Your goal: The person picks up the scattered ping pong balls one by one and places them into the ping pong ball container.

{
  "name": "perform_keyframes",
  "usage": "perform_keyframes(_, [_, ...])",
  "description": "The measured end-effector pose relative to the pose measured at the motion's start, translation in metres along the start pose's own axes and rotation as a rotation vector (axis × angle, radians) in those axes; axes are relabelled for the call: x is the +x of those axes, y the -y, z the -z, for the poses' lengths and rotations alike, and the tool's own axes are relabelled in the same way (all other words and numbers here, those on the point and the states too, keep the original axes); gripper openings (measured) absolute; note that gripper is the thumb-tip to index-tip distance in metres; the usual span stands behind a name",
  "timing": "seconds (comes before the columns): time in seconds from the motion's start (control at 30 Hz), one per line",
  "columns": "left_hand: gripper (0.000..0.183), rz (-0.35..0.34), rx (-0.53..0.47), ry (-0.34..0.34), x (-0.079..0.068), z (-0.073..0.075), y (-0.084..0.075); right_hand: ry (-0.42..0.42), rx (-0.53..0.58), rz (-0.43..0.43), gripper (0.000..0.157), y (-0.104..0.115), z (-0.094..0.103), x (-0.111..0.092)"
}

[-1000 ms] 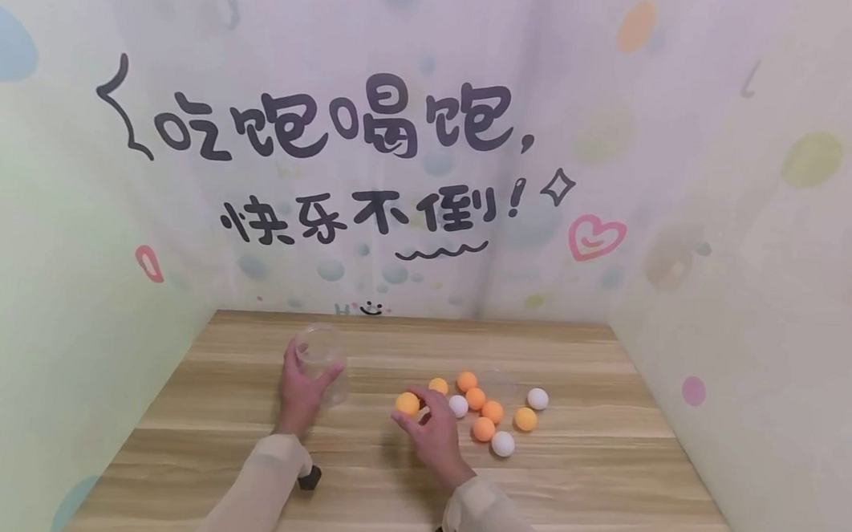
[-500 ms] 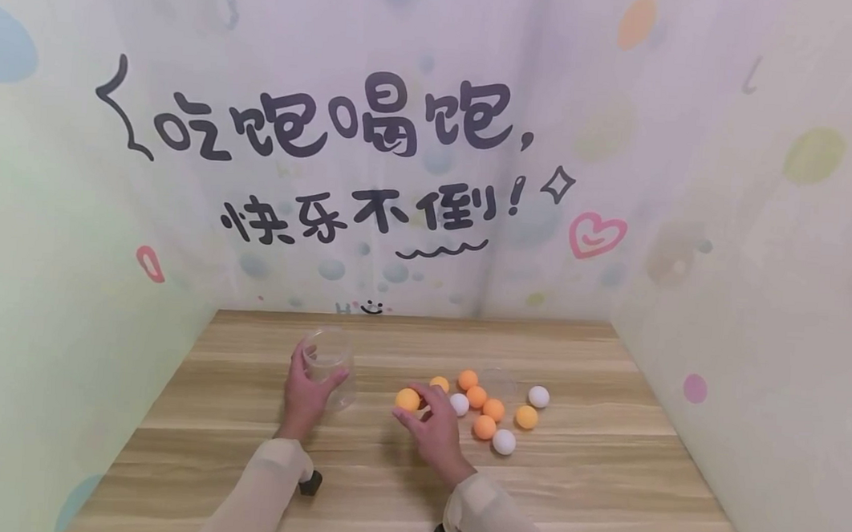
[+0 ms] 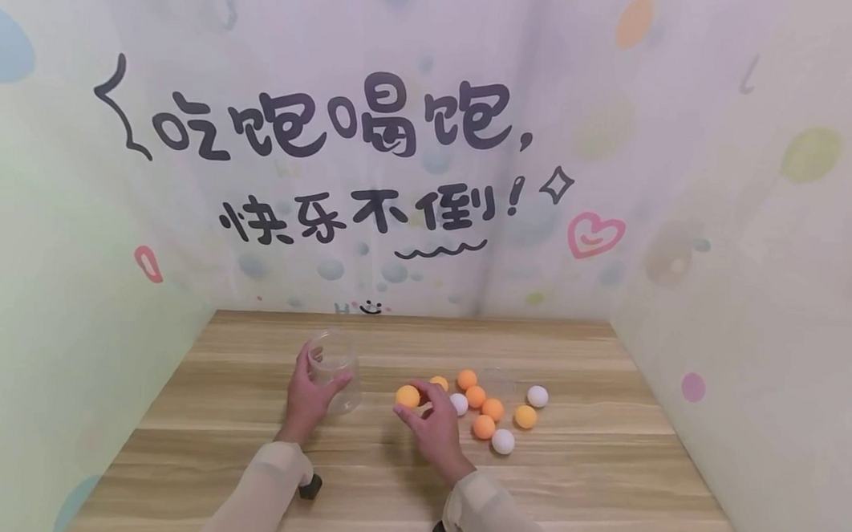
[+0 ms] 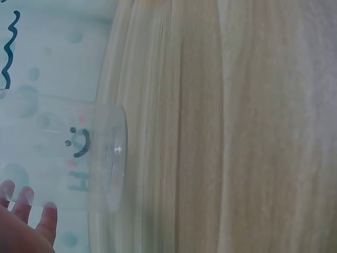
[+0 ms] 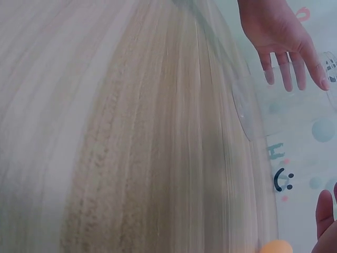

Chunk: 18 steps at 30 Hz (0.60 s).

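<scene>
My left hand [image 3: 308, 400] grips a clear plastic jar [image 3: 337, 367] around its side, with the jar's mouth upward. In the left wrist view, fingertips [image 4: 48, 213] press on the wall of the clear jar [image 4: 58, 142], and nothing shows inside. My right hand [image 3: 435, 431] pinches a yellow-orange ping-pong ball [image 3: 408, 397] between thumb and fingers, to the right of the jar and apart from it. At the bottom of the right wrist view, part of an orange ball [image 5: 276, 246] shows; I cannot tell which ball it is.
Several loose orange ping-pong balls [image 3: 484, 426] and white ping-pong balls [image 3: 503, 441] lie on the wooden table [image 3: 588, 483] beside my right hand. A clear round lid [image 3: 499, 382] lies behind them. A printed wall [image 3: 425, 286] borders the table's back edge.
My left hand has shifted the jar a little to the right, towards the ball. My right hand stays almost still, with the ball raised slightly. The loose balls have not moved.
</scene>
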<state>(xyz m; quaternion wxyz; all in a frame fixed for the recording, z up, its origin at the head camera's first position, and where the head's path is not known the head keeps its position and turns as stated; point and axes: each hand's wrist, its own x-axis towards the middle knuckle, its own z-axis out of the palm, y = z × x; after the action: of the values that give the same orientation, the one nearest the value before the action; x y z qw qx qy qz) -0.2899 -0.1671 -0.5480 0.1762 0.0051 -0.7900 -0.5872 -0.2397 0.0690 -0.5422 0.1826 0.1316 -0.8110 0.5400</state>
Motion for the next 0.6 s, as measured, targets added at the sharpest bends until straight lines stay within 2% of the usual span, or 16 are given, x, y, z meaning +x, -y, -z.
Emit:
perform_keyframes(0.23, [0.097,-0.031,-0.018,0.019,-0.0026,-0.0002,0.0027,0.016,-0.007,0.05,0.042,-0.002,0.0019,0.0042])
perform_keyframes(0.6, [0.095,-0.048,-0.021,0.019,-0.006,-0.0013,-0.0001,0.03,0.005,0.014,0.04,0.0023,0.0038,0.0082])
